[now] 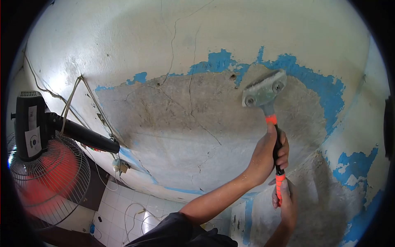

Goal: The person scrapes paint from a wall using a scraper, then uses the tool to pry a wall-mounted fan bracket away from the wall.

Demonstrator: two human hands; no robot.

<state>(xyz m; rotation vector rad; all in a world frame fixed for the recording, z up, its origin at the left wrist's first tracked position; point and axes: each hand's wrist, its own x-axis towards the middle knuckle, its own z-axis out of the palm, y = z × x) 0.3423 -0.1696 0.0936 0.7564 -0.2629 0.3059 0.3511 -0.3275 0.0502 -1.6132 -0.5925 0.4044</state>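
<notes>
Both my hands grip one wall scraper [264, 89] with a grey metal head and a black handle banded in orange. My left hand [267, 154] reaches up from the lower left and wraps the upper part of the handle, thumb pointing up. Below it, my right hand [286, 201] closes around the orange end of the handle. The blade edge rests against the wall at the upper rim of a large bare plaster patch [185, 123], right where blue paint [304, 74] remains. White paint covers the wall above.
A wall-mounted fan [45, 164] with red blades, a wire cage and a black motor sticks out at the left. Cables [88, 99] run down the wall to a small socket [121, 166]. White floor tiles [131, 206] with loose cords lie below. More blue flakes [354, 164] show at the right.
</notes>
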